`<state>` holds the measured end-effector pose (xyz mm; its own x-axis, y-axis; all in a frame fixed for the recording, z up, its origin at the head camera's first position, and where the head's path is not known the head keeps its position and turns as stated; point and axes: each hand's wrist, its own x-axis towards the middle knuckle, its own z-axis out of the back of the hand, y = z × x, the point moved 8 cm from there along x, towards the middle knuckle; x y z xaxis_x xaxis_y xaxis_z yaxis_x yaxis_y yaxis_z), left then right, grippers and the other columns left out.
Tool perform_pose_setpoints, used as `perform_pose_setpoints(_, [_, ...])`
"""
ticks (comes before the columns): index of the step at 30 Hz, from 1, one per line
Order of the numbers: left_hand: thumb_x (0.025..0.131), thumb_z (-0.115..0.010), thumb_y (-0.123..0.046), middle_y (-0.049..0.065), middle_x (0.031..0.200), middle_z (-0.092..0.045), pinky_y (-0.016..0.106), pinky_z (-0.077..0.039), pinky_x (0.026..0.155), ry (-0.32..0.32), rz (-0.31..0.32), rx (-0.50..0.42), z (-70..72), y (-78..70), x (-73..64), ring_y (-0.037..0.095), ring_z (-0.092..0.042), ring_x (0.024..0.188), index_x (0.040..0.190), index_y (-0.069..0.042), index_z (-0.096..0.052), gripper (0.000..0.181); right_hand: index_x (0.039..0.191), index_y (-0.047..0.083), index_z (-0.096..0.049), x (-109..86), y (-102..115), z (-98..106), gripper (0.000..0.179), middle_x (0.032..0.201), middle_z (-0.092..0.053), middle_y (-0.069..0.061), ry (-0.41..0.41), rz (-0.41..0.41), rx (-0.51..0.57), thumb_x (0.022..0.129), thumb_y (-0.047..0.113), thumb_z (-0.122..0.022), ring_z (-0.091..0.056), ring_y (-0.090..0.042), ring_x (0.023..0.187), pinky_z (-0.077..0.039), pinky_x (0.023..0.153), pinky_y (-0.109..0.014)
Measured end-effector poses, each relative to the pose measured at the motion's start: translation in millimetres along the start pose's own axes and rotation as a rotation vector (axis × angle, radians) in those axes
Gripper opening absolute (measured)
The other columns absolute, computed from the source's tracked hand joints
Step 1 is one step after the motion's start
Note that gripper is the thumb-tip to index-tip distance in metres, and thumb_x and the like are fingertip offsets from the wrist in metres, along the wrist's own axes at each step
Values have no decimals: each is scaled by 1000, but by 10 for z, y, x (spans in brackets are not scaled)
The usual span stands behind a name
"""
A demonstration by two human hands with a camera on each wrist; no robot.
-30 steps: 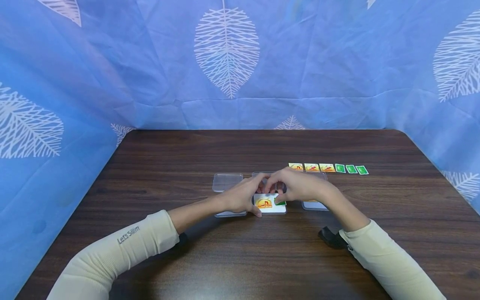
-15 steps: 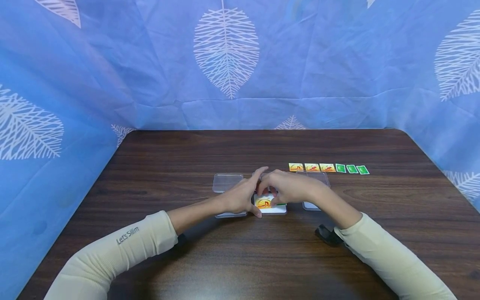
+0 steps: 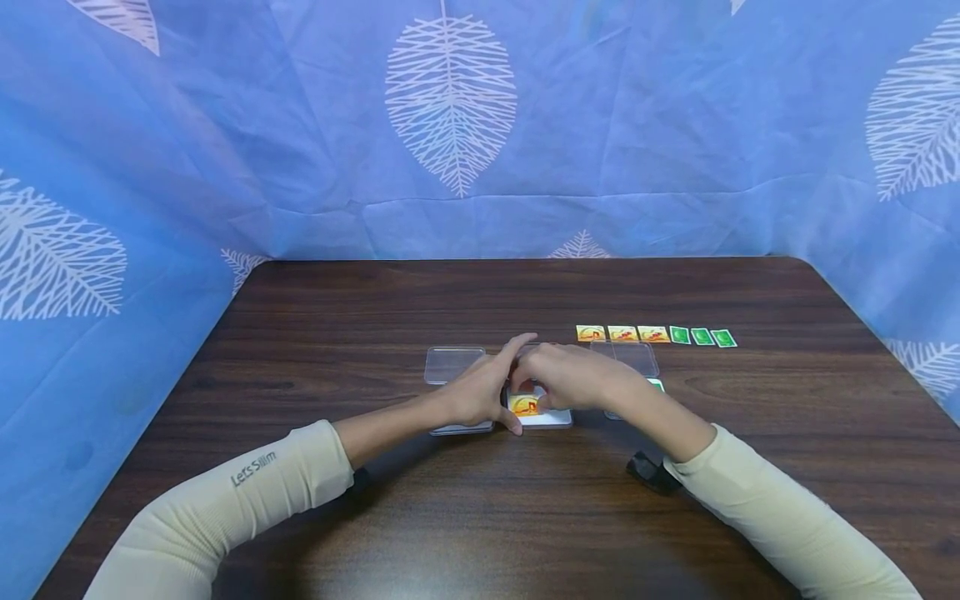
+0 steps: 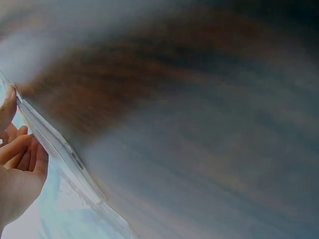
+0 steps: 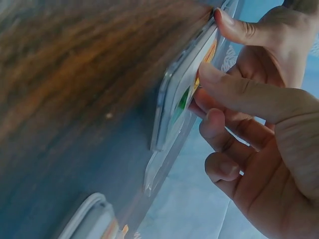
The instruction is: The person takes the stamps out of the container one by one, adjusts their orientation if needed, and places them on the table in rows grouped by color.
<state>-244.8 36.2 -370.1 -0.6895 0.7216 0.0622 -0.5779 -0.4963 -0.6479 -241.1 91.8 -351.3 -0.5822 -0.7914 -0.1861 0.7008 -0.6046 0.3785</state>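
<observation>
1. Resting on the middle case (image 3: 551,420): left hand (image 3: 474,397), fingers spread, thumb at the near edge. Case sits mid-worktop (image 3: 420,517).
2. Right hand (image 3: 576,375): thumb tip at the orange card (image 3: 522,406) in that case; can't tell if pinching or just pressing.
3. Green card (image 5: 180,106) lies right of it; right hand blocks it in head view.
4. Left hand partly covers left case (image 3: 462,431); clear left lid (image 3: 453,365) lies beyond.
5. Right forearm (image 3: 663,417) hides most of right case (image 5: 92,221); clear right lid (image 3: 633,358) beyond.
6. Far right: three loose orange cards (image 3: 622,334), then three loose green cards (image 3: 702,337).
</observation>
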Motion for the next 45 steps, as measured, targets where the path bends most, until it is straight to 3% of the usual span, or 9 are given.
perform_pose_setpoints(16, [58, -90, -19, 3, 102, -62, 25, -43, 67, 12, 19, 36, -2, 10, 19, 15, -56, 77, 149, -8, -13, 120, 98, 10, -64, 0, 46, -21, 24, 83, -57, 4, 26, -60, -11, 79, 0, -74, -52, -11, 74, -46, 66, -28])
perform_pose_setpoints(21, [59, -90, -20, 3, 107, -61, 25, -44, 69, 14, 9, 37, -6, 11, 16, 14, -57, 81, 150, -9, -13, 120, 94, 11, -62, -9, 50, -28, 23, 83, -56, 4, 21, -56, -14, 78, -1, -73, -51, -11, 74, -45, 67, -29])
perform_pose_setpoints(32, [59, -89, -19, 4, 101, -63, 25, -44, 67, 21, 8, 23, -10, 0, 17, 14, -56, 77, 149, -8, -13, 118, 94, 11, -63, -4, 80, -17, 26, 78, -53, 3, -23, -16, -42, 75, -6, -72, -44, -10, 68, -40, 61, -26])
perform_pose_setpoints(40, [60, -89, -21, 7, 119, -60, 23, -46, 77, 19, -25, 51, -7, -19, 6, 13, -59, 94, 149, -7, -13, 118, 101, 14, -70, -6, 97, -20, 28, 92, -64, 7, -24, 26, -26, 78, -1, -75, -56, -8, 78, -47, 68, -25])
perform_pose_setpoints(45, [62, -88, -22, 7, 116, -62, 23, -46, 74, 25, -40, 51, -5, -23, 0, 11, -60, 89, 149, -6, -12, 117, 106, 16, -70, -27, 44, -23, 32, 105, -66, 6, -23, -3, -5, 77, 3, -77, -59, -9, 88, -50, 74, -29])
